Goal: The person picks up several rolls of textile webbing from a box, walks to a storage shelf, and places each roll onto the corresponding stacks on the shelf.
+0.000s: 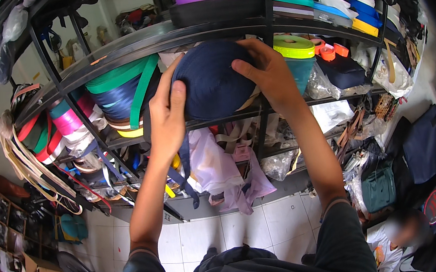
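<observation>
Green webbing roll (116,79) near front edge of shelf (208,122), left part. Left hand (167,108): grip holding left side of navy webbing roll (214,82), at middle of front edge. Right hand (271,75): grip holding its right side. Neon-yellow roll (294,46) just beside, right.

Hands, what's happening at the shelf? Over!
Left hand, right hand: both holding navy strap roll. Coiled face showing. Neon-yellow roll close beside right hand.

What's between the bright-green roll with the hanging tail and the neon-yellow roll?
In the head view, left to right: the left hand, a navy roll held by both hands, then the right hand.
</observation>
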Tool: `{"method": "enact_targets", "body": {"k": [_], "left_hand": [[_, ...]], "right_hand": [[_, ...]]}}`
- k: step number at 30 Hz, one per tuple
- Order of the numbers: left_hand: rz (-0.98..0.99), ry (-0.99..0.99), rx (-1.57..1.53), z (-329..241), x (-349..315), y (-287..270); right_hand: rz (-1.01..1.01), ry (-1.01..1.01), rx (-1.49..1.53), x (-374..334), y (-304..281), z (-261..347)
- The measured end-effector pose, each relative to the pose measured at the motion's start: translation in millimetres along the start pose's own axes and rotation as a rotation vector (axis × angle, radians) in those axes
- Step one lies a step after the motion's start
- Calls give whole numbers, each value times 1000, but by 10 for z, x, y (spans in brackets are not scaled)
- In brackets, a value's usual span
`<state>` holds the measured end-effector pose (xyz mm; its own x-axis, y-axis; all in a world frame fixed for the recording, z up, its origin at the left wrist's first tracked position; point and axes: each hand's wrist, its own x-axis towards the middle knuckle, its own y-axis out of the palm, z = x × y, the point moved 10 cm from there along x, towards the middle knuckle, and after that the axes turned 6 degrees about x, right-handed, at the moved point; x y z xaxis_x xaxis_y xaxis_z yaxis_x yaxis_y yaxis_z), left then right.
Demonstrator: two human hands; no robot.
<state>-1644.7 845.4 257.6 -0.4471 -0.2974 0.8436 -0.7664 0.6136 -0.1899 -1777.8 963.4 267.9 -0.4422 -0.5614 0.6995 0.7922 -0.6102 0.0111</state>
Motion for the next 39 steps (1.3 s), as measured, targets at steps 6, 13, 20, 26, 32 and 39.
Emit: {"method": "enact_targets", "body": {"k": [6,13,20,26,32,39], "left_hand": [[-310,135,116,-121,-102,-63],[-429,96,77,-132,25,-121],[-488,-123,-331,312,147,-120],[-471,-202,-407,485,93,-81],[-406,-182,-436,493,23,-108],[-272,-22,-117,252,-104,-48]], "right_hand": [[-221,9,369,-124,59,-353],[-208,237,640,-401,274,-722],[309,313,243,-723,654,-765],[291,223,38,-796,534,-695],[140,617,727,-811,331,-842],[18,460,623,-580,-57,-747]]}}
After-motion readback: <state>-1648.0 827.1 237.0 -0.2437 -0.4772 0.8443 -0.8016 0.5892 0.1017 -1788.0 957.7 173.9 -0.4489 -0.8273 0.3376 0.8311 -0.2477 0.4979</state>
